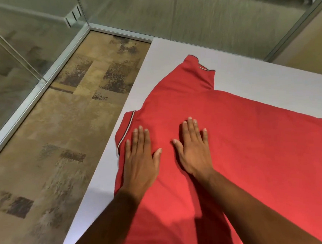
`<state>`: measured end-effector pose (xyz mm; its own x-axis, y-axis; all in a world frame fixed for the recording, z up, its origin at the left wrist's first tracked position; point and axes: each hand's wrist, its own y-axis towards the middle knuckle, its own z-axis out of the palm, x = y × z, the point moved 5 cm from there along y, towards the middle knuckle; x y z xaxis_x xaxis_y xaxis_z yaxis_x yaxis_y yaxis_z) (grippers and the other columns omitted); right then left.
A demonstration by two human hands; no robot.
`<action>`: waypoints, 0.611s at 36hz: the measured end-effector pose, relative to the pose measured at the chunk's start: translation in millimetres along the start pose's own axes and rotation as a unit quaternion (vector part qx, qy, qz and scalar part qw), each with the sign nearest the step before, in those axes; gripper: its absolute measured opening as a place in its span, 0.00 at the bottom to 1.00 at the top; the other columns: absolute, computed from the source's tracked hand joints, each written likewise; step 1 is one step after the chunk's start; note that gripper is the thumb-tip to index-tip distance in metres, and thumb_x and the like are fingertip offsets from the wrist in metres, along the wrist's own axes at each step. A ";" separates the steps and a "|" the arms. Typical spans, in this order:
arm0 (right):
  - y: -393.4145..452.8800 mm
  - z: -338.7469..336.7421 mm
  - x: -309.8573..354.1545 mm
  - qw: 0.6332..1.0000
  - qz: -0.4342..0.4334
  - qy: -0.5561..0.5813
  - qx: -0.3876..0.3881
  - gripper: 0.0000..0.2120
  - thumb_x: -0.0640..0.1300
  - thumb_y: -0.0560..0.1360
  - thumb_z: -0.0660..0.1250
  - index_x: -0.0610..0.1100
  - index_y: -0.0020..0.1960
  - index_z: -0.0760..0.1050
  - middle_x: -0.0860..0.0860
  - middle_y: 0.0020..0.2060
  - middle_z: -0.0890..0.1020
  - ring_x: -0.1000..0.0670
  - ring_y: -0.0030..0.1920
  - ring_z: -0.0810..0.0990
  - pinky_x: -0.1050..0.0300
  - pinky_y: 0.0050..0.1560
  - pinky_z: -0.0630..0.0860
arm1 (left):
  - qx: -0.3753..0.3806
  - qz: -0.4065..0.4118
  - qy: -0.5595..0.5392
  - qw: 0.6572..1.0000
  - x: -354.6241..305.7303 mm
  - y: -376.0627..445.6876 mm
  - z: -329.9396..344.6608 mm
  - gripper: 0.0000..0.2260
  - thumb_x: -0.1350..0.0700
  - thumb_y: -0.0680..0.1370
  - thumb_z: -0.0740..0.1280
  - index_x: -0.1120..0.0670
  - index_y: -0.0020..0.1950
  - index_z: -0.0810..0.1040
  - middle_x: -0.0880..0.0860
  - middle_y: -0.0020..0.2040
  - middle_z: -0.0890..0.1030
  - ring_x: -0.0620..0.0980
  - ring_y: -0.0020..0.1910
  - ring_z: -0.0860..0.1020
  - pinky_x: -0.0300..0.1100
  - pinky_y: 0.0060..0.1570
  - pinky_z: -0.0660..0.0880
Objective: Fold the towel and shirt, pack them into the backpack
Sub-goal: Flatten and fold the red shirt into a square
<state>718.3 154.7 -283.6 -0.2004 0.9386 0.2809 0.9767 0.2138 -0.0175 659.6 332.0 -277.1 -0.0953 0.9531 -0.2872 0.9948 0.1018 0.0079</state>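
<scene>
One red shirt [222, 137] is spread flat on the grey table [266, 79], directly under both hands. Left hand [139, 158] and right hand [193, 150] are laid palm-down on it, fingers extended, nothing gripped. Cloth is judged soft, light and limp; it would be best pinched at a hem or at the trimmed sleeve [125, 131] just left of the left hand. Beyond the table edge, patterned floor [63, 127] and glass walls [30, 35] are seen. Towel and backpack are not seen.
</scene>
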 end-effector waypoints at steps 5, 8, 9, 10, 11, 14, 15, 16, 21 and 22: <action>-43.1 12.4 28.8 0.994 -0.103 -0.002 0.025 0.32 0.58 0.85 0.50 0.44 0.84 0.54 0.49 0.84 0.50 0.49 0.84 0.46 0.40 0.82 0.48 | 0.003 0.023 -0.020 1.000 -18.4 -43.9 10.0 0.31 0.44 0.84 0.53 0.56 0.84 0.51 0.56 0.85 0.47 0.52 0.84 0.46 0.58 0.80 0.50; -57.3 22.2 24.1 0.994 -0.097 -0.025 0.045 0.32 0.60 0.85 0.49 0.46 0.85 0.52 0.51 0.85 0.48 0.51 0.84 0.44 0.40 0.82 0.48 | 0.017 0.011 -0.015 1.000 -13.6 -74.8 19.3 0.32 0.44 0.83 0.55 0.55 0.84 0.50 0.55 0.85 0.47 0.52 0.84 0.46 0.59 0.80 0.52; -58.7 22.8 22.7 0.994 -0.092 -0.030 0.046 0.32 0.60 0.85 0.48 0.47 0.85 0.51 0.51 0.85 0.47 0.51 0.84 0.43 0.40 0.82 0.47 | 0.020 0.000 -0.005 1.000 -9.3 -83.1 20.8 0.32 0.44 0.83 0.55 0.55 0.84 0.50 0.55 0.85 0.47 0.52 0.84 0.46 0.59 0.80 0.53; -58.4 23.1 22.1 0.995 -0.087 -0.032 0.046 0.33 0.61 0.85 0.48 0.47 0.85 0.50 0.52 0.85 0.47 0.52 0.84 0.43 0.41 0.82 0.47 | 0.020 -0.014 0.003 1.000 -4.1 -89.1 21.6 0.33 0.43 0.83 0.54 0.55 0.84 0.50 0.55 0.85 0.48 0.52 0.84 0.47 0.59 0.80 0.53; -57.7 23.4 22.1 0.995 -0.083 -0.031 0.048 0.33 0.61 0.85 0.49 0.47 0.85 0.50 0.52 0.85 0.47 0.52 0.84 0.42 0.41 0.82 0.46 | 0.020 -0.031 0.007 0.999 1.3 -93.4 21.7 0.33 0.42 0.83 0.53 0.55 0.84 0.49 0.56 0.85 0.48 0.52 0.83 0.47 0.58 0.80 0.52; -58.0 23.4 24.5 0.995 -0.074 -0.028 0.052 0.34 0.64 0.85 0.47 0.47 0.85 0.50 0.51 0.85 0.46 0.51 0.84 0.42 0.40 0.82 0.46 | 0.018 -0.077 0.005 0.997 13.8 -99.3 18.6 0.33 0.40 0.84 0.49 0.56 0.84 0.48 0.56 0.84 0.48 0.52 0.83 0.49 0.54 0.81 0.51; -60.3 22.5 26.4 0.996 -0.073 -0.027 0.053 0.35 0.64 0.85 0.47 0.47 0.85 0.50 0.50 0.85 0.45 0.50 0.84 0.41 0.40 0.82 0.45 | 0.018 -0.085 0.005 0.996 16.5 -100.9 17.7 0.33 0.40 0.84 0.48 0.57 0.84 0.48 0.56 0.84 0.48 0.52 0.83 0.49 0.54 0.80 0.52; -63.8 21.4 29.4 0.996 -0.073 -0.025 0.053 0.35 0.65 0.85 0.46 0.46 0.85 0.50 0.49 0.85 0.45 0.49 0.84 0.41 0.39 0.82 0.45 | 0.019 -0.089 0.006 0.996 18.4 -102.5 17.0 0.33 0.40 0.83 0.49 0.57 0.84 0.49 0.56 0.84 0.49 0.52 0.83 0.50 0.54 0.80 0.53; -110.4 15.3 62.8 0.996 -0.087 0.007 0.020 0.33 0.56 0.84 0.56 0.42 0.84 0.55 0.46 0.84 0.50 0.47 0.84 0.46 0.40 0.82 0.47 | 0.021 -0.061 0.015 0.998 18.6 -104.1 12.8 0.31 0.45 0.83 0.50 0.57 0.84 0.53 0.58 0.84 0.53 0.54 0.83 0.52 0.58 0.80 0.55; -126.6 19.3 70.7 0.996 -0.089 0.002 0.019 0.33 0.53 0.83 0.58 0.41 0.84 0.55 0.45 0.84 0.51 0.46 0.84 0.47 0.39 0.82 0.49 | 0.020 -0.057 0.022 0.998 20.0 -103.4 12.7 0.30 0.46 0.83 0.50 0.57 0.84 0.54 0.58 0.84 0.53 0.54 0.83 0.52 0.58 0.79 0.56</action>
<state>579.1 199.2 -280.0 -0.3692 0.8838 0.2875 0.9222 0.3867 -0.0043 555.3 336.9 -295.8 -0.2084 0.9479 -0.2410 0.9780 0.1996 -0.0606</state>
